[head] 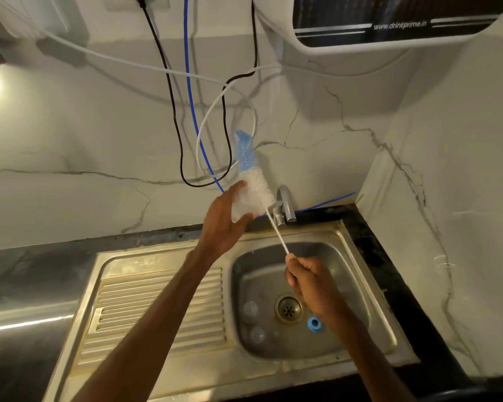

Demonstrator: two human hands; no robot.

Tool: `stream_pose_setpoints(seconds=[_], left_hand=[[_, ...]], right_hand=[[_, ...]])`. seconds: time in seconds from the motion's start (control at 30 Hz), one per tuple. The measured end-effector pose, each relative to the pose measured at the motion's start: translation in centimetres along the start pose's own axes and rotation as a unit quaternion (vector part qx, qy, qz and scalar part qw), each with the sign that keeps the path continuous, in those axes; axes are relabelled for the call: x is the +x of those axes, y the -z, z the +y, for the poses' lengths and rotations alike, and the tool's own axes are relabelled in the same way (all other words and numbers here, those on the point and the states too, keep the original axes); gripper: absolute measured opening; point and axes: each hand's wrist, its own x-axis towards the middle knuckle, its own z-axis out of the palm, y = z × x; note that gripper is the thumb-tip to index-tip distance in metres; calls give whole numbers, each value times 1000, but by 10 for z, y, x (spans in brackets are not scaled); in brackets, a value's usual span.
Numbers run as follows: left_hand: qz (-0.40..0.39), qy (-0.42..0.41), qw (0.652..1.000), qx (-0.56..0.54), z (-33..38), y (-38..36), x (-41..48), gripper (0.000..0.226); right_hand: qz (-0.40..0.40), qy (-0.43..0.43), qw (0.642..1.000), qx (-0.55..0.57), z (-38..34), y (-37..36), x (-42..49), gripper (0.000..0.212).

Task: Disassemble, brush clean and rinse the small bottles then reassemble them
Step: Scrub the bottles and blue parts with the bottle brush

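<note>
Left hand (224,224) up by the tap (285,201), fingers wrapped round the clear bottle (240,208). Right hand (311,285) pinches the brush (251,172) by its wire stem, with the bristles at the bottle, whether inside it is hard to say. Down in the sink (163,256) lie a blue ring (314,324) and two clear pieces (250,310).

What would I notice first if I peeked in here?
The long bottle brush, blue and white and fluffy, sticks up in the middle, above the sink. The right hand grips its thin wire handle, and the left hand holds a small clear bottle beside it. Down in the sink bowl lies a bright blue ring near the drain.
</note>
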Motion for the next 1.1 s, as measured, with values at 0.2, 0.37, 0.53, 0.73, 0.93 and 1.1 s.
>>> stream_pose_setpoints(seconds=[0.2,0.37,0.53,0.73,0.93,1.1], left_hand=[[-49,-36,997,42,6,-5,-13,75],[7,10,1000,-7,-5,2,-3,69],[-8,-26,998,-49,6,-3,-13,66],[45,180,886,-424,1,14,-9,46],[1,338,654,-677,8,4,-22,52],[14,332,602,-726,27,-8,-28,61]], right_hand=[[8,-21,1000,-7,-8,1,5,51],[-16,-37,999,-3,-6,2,-4,50],[-17,-52,998,21,-16,1,-3,49],[-43,-76,995,39,-9,9,-20,48],[-36,-45,997,52,-5,-1,-27,49],[2,-28,999,30,-8,-9,-17,50]])
